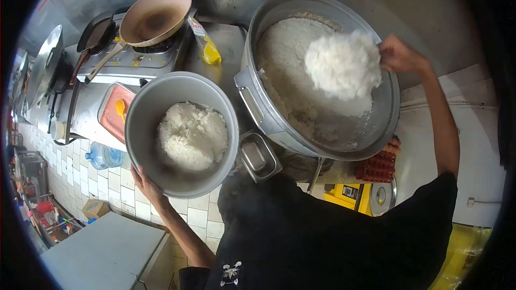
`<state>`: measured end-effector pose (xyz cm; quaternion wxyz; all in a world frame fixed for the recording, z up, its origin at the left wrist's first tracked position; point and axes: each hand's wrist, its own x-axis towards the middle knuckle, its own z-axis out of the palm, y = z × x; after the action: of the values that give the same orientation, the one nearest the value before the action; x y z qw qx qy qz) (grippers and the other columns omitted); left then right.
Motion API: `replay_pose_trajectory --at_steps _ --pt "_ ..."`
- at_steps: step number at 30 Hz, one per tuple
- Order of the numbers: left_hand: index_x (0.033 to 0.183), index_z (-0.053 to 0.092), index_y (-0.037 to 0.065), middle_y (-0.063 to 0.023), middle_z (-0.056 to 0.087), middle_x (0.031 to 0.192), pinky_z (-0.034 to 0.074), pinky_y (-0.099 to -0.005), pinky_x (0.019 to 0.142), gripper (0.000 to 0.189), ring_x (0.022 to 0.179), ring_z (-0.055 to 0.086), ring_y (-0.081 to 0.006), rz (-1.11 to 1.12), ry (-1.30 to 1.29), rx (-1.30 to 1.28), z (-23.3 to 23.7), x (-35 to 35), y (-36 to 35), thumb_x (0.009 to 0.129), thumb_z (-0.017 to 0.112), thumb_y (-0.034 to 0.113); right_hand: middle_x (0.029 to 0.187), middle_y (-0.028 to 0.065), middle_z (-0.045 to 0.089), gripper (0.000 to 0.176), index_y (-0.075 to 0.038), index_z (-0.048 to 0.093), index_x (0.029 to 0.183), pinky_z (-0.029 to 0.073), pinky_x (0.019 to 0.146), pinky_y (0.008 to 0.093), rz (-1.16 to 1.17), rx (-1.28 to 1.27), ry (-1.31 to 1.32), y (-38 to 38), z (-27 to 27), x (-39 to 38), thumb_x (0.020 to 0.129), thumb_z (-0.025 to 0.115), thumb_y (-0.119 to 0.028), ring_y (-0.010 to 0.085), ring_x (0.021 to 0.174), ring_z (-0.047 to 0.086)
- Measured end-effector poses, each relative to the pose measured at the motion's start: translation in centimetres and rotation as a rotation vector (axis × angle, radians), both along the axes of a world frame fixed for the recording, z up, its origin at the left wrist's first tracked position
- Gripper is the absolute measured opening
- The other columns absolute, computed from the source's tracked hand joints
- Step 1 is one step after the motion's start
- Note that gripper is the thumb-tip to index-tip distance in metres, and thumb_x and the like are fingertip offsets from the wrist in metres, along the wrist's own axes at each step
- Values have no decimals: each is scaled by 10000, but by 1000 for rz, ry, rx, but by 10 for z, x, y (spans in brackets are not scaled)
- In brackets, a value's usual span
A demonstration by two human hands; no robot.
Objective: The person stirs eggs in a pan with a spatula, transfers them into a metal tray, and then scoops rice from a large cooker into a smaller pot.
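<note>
My left hand (147, 185) grips the lower left rim of a round grey metal pot (146, 153), thumb at the edge. Inside this pot lies a mound of white rice (193, 137). To the right stands a large metal pot (251, 53) with side handles, holding much more cooked rice (290, 37). Over it my right hand (400, 56) is closed at the far right side, next to a big heap of rice (344, 67) lifted above the rest. Whatever carries that heap is hidden beneath it, and the heap is slightly blurred.
A gas stove (156, 56) at the back left bears a beige frying pan (156, 19) and a dark pan (97, 32). Near them are a yellow-and-white pouch (207, 43), a pink tray (113, 113) and a small steel container (259, 156). Red egg trays (376, 166) sit right.
</note>
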<state>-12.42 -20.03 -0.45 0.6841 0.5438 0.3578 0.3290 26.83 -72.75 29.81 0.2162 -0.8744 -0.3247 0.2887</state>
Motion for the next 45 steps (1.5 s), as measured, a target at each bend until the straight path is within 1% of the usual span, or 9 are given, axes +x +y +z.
replay_pose_trajectory --at_steps 6,9,14,17,20,22,25,32,45 --pt "1406 409 -25 -179 551 1300 440 -337 974 458 1130 558 -238 -1 27 57 -7 -4 3 1034 471 236 652 31 607 175 16 683 987 449 524 273 254 133 -409 156 67 -52 940 582 -120 88 554 525" --pt "1400 416 -31 -172 553 1295 445 -333 965 466 1129 563 -241 -8 -23 71 -4 -1 2 1030 483 244 725 117 671 213 -21 675 1072 519 627 396 595 323 -807 242 -2 -90 904 551 -64 305 665 658" --pt "1409 401 -42 -174 526 1328 420 -346 999 507 1176 536 -249 -15 -8 70 4 0 -1 1025 496 273 882 159 652 273 34 599 1124 539 640 385 735 -252 -1125 339 -134 -161 895 526 -96 271 761 670" --pt "1417 386 -60 -180 502 1353 389 -354 1028 559 1208 507 -255 66 28 83 -24 -4 8 1016 512 309 886 165 668 264 -11 642 1111 539 666 383 906 -74 -713 327 -62 -132 879 536 -78 285 785 675" --pt "1428 384 -43 -178 494 1355 408 -346 1003 556 1205 503 -252 32 41 80 -7 -3 1 1014 517 304 878 174 683 268 -87 685 1106 511 707 403 567 -79 -528 297 1 -112 872 554 -93 336 784 655" --pt "1427 395 -20 -176 517 1323 444 -335 952 533 1180 521 -240 -19 31 48 7 -3 -6 1017 513 300 826 193 669 230 5 657 1063 487 683 375 673 167 -616 248 34 -82 900 553 -120 292 711 636" --pt "1422 382 0 -163 582 1226 488 -314 873 453 1039 587 -194 -8 -35 22 -9 -4 -1 1049 446 249 767 146 659 216 -25 692 1020 456 631 381 354 -116 -639 172 102 -99 926 556 -163 289 618 561" --pt "1464 317 -14 -200 533 1312 471 -364 931 550 1116 570 -254 -42 92 51 13 3 -8 1039 450 308 870 143 667 237 -108 704 1077 496 774 413 63 -773 -854 28 36 -115 935 514 -101 312 875 642" --pt "1447 381 -21 -171 473 1394 379 -372 1036 566 1224 488 -253 65 269 109 17 7 -11 1026 459 348 786 122 640 312 -99 677 1133 510 737 396 392 -810 -723 33 -65 -41 852 553 -45 295 800 652"
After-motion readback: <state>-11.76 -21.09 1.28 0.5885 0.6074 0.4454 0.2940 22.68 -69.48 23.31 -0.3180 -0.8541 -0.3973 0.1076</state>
